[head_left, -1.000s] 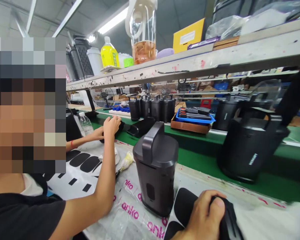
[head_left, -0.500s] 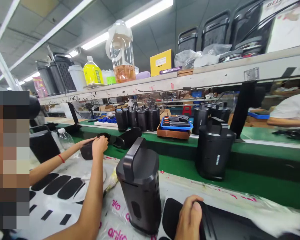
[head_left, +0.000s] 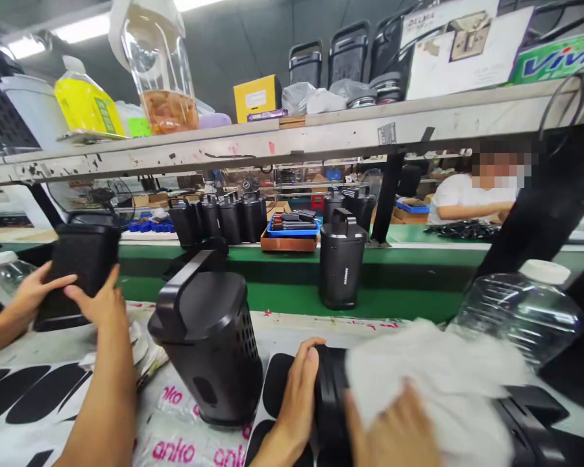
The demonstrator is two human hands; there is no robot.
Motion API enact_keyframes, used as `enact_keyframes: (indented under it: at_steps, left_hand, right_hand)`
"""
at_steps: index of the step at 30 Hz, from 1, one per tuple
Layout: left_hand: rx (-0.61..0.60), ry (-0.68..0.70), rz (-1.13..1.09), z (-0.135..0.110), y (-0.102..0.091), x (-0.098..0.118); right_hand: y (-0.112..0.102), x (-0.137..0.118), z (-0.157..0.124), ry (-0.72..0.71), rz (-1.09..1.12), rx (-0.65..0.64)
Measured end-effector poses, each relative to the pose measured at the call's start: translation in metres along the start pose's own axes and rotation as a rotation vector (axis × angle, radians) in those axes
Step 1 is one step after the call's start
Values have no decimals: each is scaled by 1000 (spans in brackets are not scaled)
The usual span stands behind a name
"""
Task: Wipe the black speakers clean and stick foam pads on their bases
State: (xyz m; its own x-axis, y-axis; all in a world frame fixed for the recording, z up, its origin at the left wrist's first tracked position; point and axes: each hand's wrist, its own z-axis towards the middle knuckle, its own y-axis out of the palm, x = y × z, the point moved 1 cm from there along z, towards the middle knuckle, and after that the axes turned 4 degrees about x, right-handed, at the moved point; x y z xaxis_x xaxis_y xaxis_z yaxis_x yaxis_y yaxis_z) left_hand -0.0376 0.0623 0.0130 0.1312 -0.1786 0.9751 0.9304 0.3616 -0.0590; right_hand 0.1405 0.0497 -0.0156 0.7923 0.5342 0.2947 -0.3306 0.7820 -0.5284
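Note:
A black appliance (head_left: 331, 405) lies on its side at the bottom centre, partly covered. My left hand (head_left: 296, 395) grips its near-left end, with fingers curled over the rim. Over the appliance my right hand (head_left: 401, 421), blurred by motion, presses a white cloth (head_left: 433, 376) against it. To the right of the cloth, the appliance's black handle end (head_left: 535, 421) is partly visible. Left of my hands stands an upright black appliance (head_left: 209, 344) with an arched handle and a perforated side. A sheet of black oval pads (head_left: 277, 383) lies beside my left hand.
At left a co-worker's hands (head_left: 102, 298) hold another black appliance (head_left: 85, 259). A green conveyor (head_left: 282, 292) runs behind, carrying a black appliance (head_left: 343, 266). A large clear bottle (head_left: 520, 311) stands at right. Overhead is a loaded shelf (head_left: 253, 143); plastic bags (head_left: 170, 447) lie in front.
My view has swung right. My right hand and the white cloth have come over the lying appliance. The co-worker's hands have raised a black appliance upright.

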Motion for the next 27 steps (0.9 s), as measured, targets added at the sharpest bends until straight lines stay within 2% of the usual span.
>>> enact_keyframes:
  at_steps: [1, 2, 4, 7, 8, 9, 11, 13, 14, 16, 17, 19, 22, 24, 27]
  left_hand:
    - [-15, -3, 1, 0, 1, -3]
    - [-32, -6, 3, 0, 1, -7]
    - [-66, -18, 2, 1, 0, -14]
    - [-103, -43, -21, 0, 0, -25]
    - [-116, -51, -32, -1, 0, -28]
    - [-127, -58, -44, -3, 0, -32]
    - [-140, -79, -71, -5, 1, -37]
    - [-134, -104, -90, -5, 2, -42]
    - [-123, -117, -97, -5, 3, -43]
    - [-110, -136, -98, -3, 3, -42]
    - [-116, -131, -84, -2, 3, -40]
    - [-153, -99, -36, 0, 0, -35]
    - [-182, -84, 40, 2, -10, -29]
    - [-180, -151, 75, 1, -16, -29]
    - [-229, -249, 95, -8, -20, -31]
  right_hand:
    - [1, -11, 10, -74, -66, -28]
    - [0, -13, 15, -85, -117, -39]
    - [-8, 8, 10, 115, -211, -67]
    - [-28, 54, -18, 328, -311, -138]
    - [-32, 58, -23, 414, -345, -144]
    - [-32, 53, -22, 444, -343, -176]
    - [-24, 18, -7, 399, -247, -163]
    - [-11, -27, 19, 335, -119, -34]
    - [-5, -43, 31, 239, -20, -11]
    - [-2, -50, 41, 212, 55, -30]
    - [-5, -40, 37, 253, 44, -59]
    - [-19, 1, 13, 434, -67, -158]
    - [-42, 69, -38, 695, -223, -153]
    - [-48, 94, -61, 901, -92, -130]
    - [-42, 94, -67, 1294, 258, -63]
